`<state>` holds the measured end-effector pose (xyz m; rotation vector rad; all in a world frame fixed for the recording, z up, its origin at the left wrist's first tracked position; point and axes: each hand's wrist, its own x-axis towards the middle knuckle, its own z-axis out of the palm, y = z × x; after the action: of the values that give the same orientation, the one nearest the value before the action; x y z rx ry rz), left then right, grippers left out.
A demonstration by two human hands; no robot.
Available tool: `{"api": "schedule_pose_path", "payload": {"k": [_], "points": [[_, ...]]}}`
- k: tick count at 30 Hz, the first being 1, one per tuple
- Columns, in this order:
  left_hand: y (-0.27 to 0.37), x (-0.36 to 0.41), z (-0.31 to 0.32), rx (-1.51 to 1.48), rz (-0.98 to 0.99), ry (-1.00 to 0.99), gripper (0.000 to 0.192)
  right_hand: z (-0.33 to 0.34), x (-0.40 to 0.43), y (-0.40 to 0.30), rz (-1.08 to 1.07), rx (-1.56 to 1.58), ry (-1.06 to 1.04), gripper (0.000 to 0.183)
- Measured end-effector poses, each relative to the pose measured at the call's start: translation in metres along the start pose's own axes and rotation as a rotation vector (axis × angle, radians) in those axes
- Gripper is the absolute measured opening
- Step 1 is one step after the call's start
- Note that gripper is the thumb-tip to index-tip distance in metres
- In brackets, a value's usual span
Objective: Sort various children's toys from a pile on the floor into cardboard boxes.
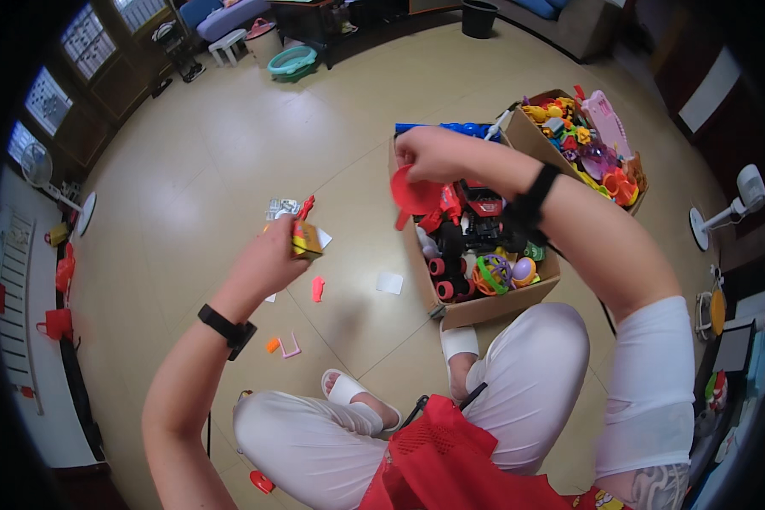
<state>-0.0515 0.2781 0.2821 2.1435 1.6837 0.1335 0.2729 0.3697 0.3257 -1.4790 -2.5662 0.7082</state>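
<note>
My left hand (271, 255) grips a small yellow box (306, 241) with dark edges above the floor. Near it on the tiles lie a red toy piece (306, 207), a clear plastic package (282, 208) and a pinkish-red toy piece (318, 289). My right hand (430, 156) holds a round red plastic toy (414, 191) by its edge, over the left side of an open cardboard box (497, 310). Inside that box are a black and red toy vehicle (481, 210), dark wheels with pink hubs (445, 290) and a colourful lattice ball (492, 274). My forearm hides part of the contents.
A second cardboard box (542, 143) full of small toys adjoins the first at the back right. Scattered on the floor are a white card (389, 283), a pink U-shaped piece (290, 346) and a red toy piece (261, 482). White fans stand at left (86, 212) and right (699, 228).
</note>
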Motion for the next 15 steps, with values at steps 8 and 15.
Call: {"api": "schedule_pose_path", "payload": {"k": [8, 15], "points": [[0.139, 0.033, 0.058, -0.007, 0.422, -0.072, 0.057, -0.026, -0.162, 0.135, 0.223, 0.214, 0.276, 0.016], [0.22, 0.063, 0.083, -0.007, 0.495, -0.099, 0.061, 0.024, -0.224, 0.191, 0.38, 0.249, 0.658, 0.018]]}}
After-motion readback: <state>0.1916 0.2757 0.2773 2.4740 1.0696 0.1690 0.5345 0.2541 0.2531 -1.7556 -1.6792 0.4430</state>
